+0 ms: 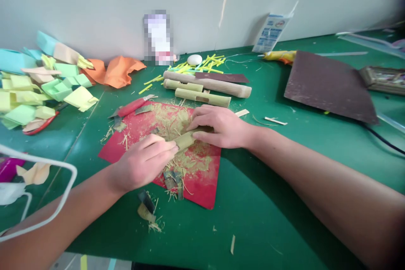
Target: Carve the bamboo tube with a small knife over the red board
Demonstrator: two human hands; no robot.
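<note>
A short bamboo tube (185, 140) lies tilted over a red sheet (202, 192) that is strewn with pale dust and fibres. My right hand (218, 126) grips its far end, fingers over the top and thumb along the near side. Closed at the tube's other end is my left hand (148, 158), fingertips pressed against it; whether anything small sits under those fingers is hidden. Small dark scraps like worn sandpaper (174, 181) rest at the sheet's front edge. A red-handled knife (134, 106) lies at its back left corner.
Behind the sheet lie notched bamboo pieces (202, 97) and a longer bamboo tube (221, 85). A large dark brown sheet (329, 86) is at the right. Folded coloured papers (28, 88) are heaped at the left. A phone-like blurred object (158, 38) leans on the wall.
</note>
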